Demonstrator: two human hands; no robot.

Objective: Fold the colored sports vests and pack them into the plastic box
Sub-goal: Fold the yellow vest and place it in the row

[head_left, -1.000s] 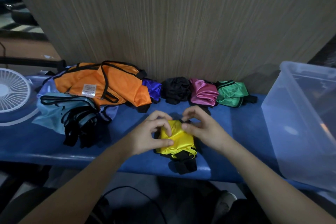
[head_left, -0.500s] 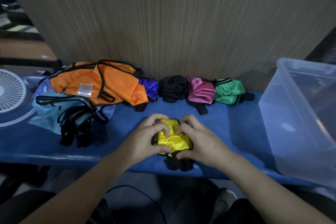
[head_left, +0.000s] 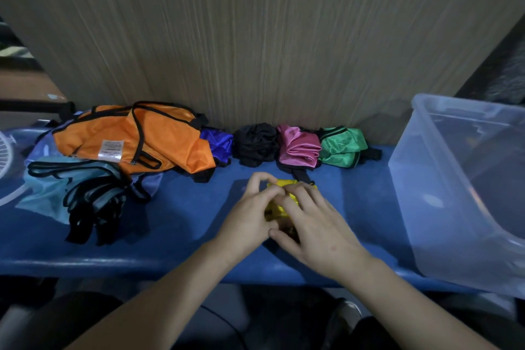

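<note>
A small folded yellow vest [head_left: 275,206] lies on the blue table [head_left: 176,219], mostly hidden under both hands. My left hand [head_left: 250,216] grips its left side with curled fingers. My right hand [head_left: 315,221] curls over its right side and near edge. Along the wall sit folded purple [head_left: 216,142], black [head_left: 255,143], pink [head_left: 298,148] and green [head_left: 342,146] vests. Unfolded orange [head_left: 136,139] and light blue [head_left: 54,187] vests are piled at the left. The clear plastic box [head_left: 420,167] stands at the right.
A wood-grain wall panel [head_left: 255,37] rises right behind the table. Part of a white fan [head_left: 8,156] shows at the far left edge. Black straps [head_left: 93,207] trail from the left pile toward the table's front edge.
Both hands have closed further over the yellow vest, squeezing it into a smaller bundle and shifting it slightly away from the front edge; the black trim at its near end is now covered.
</note>
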